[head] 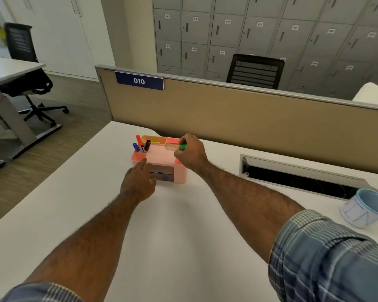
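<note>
A pink desk organizer (pixel 162 159) stands on the white desk (pixel 172 214), with a grey drawer in its front. Red, blue and black markers (pixel 141 146) stand in its left compartment, and a yellow pencil lies in the back one. My left hand (pixel 139 183) rests against the organizer's front left corner, fingers straight. My right hand (pixel 190 152) hovers over the organizer's right side and pinches a green marker with a clear cap (pixel 176 147), held level and pointing left.
A tan partition (pixel 249 114) labelled 010 closes off the desk's far edge. A cable slot (pixel 301 177) is sunk into the desk at right, with a light blue cup (pixel 367 207) near it. Office chairs and grey lockers stand beyond.
</note>
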### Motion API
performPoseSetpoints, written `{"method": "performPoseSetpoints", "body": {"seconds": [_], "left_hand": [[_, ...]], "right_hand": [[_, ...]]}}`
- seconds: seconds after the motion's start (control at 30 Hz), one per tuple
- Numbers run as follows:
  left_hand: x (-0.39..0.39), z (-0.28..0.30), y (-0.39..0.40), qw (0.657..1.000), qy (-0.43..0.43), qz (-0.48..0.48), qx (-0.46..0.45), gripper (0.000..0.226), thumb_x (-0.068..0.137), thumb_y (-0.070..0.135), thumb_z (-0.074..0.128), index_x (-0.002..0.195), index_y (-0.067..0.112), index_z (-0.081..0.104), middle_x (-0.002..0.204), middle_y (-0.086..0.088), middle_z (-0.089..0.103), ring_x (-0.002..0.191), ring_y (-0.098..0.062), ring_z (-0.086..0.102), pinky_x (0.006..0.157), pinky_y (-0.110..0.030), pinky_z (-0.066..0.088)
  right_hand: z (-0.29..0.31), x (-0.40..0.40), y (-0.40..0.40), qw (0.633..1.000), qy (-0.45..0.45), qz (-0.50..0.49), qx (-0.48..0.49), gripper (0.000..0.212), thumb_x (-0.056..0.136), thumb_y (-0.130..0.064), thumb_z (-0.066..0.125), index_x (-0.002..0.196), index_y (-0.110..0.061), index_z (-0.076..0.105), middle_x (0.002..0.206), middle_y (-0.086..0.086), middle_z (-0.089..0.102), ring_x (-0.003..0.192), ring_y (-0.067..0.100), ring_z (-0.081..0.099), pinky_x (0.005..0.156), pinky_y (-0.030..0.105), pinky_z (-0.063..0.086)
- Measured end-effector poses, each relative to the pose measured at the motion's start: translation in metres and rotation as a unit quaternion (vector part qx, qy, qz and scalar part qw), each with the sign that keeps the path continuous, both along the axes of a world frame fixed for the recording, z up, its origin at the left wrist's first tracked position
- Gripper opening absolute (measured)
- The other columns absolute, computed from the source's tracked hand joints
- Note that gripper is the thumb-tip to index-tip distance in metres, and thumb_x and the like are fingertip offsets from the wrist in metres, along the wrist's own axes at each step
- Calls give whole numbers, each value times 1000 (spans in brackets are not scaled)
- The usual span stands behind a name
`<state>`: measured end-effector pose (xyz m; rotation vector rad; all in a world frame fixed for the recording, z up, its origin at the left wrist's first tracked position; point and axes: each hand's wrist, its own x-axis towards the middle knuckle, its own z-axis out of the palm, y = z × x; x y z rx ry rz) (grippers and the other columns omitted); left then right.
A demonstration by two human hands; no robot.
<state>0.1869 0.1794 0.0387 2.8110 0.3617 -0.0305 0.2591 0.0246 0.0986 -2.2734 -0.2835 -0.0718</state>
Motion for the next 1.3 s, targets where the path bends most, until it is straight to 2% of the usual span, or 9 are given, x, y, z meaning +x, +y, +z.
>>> {"method": "performPoseSetpoints", "body": {"seconds": [0.1, 0.2, 0.37, 0.5, 1.03, 1.3], "left_hand": [[-3, -9, 3, 999, -21, -22, 36, 67, 90, 37, 60, 148, 19, 33, 161, -5, 25, 144, -30, 34, 112, -46, 34], [-3, -16, 6, 998, -29, -32, 52, 70, 91, 42, 57, 151, 22, 27, 163, -3, 19, 148, -27, 25, 116, -45, 26], [-2, -24, 7, 998, -55, -7, 23, 75, 90, 38, 60, 153, 20, 23, 163, -1, 18, 149, -25, 24, 118, -40, 22], [-1, -27, 7, 997, -69, -15, 26, 74, 91, 36, 58, 153, 20, 22, 163, -1, 18, 149, -24, 24, 118, -38, 20], [1, -23, 7, 998, -57, -9, 21, 72, 91, 39, 57, 153, 19, 25, 163, -1, 21, 149, -22, 24, 117, -38, 24], [2, -16, 7, 999, -43, -6, 24, 71, 92, 39, 56, 152, 20, 26, 162, -1, 22, 148, -24, 26, 116, -39, 26]], "right_hand": [[-6, 12, 12, 1000, -15, 14, -23, 21, 74, -8, 64, 95, -11, 62, 102, 8, 66, 93, 25, 59, 73, 30, 48], [-15, 20, 22, 997, -33, 25, -65, 20, 80, -14, 68, 100, -13, 65, 104, 8, 68, 101, 27, 59, 85, 38, 54], [-30, 27, 33, 995, -39, 22, -89, 23, 84, -21, 71, 104, -12, 69, 108, 6, 71, 102, 23, 63, 85, 30, 52], [-38, 33, 36, 994, -38, 24, -96, 24, 83, -22, 72, 105, -13, 70, 108, 7, 71, 101, 23, 63, 88, 33, 53], [-46, 31, 37, 986, -15, 40, -159, 34, 87, -27, 67, 120, -19, 65, 119, 9, 67, 107, 26, 60, 90, 34, 56], [-39, 25, 30, 987, -25, 53, -146, 59, 84, -30, 72, 138, -18, 51, 138, 5, 58, 124, 25, 52, 104, 41, 45]]}}
